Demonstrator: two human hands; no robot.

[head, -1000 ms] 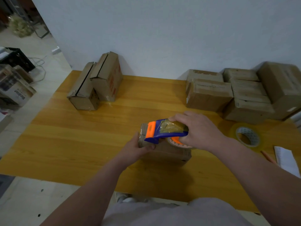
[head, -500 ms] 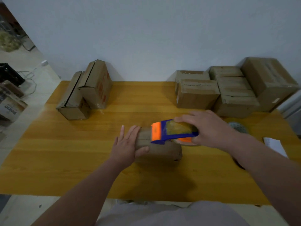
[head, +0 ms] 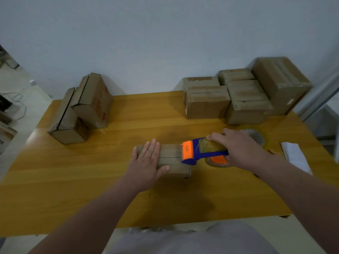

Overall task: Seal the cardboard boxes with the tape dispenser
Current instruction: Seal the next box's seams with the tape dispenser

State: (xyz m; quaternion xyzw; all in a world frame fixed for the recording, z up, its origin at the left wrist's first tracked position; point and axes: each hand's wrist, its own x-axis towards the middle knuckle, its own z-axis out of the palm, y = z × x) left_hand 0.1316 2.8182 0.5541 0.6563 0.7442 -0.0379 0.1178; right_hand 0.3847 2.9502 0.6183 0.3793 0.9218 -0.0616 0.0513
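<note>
The left hand (head: 146, 162) lay flat, fingers straight, pressing the box (head: 169, 158) at mid-surface (head: 91, 180). The right hand (head: 240, 149) gripped the dispenser (head: 200, 151), its orange end on the box's right edge.

A small, flat cardboard box (head: 171, 154) lies lengthwise at the middle of the table (head: 82, 176), top flaps closed, the seam between them running left to right. The blue and orange tape dispenser (head: 199, 151) sits at that box's right end, its orange front edge down on the seam, its roll hanging past the box. Two brown boxes (head: 80, 114) lean together far left, seams showing as dark slits; a stack of boxes (head: 242, 99) stands far right
</note>
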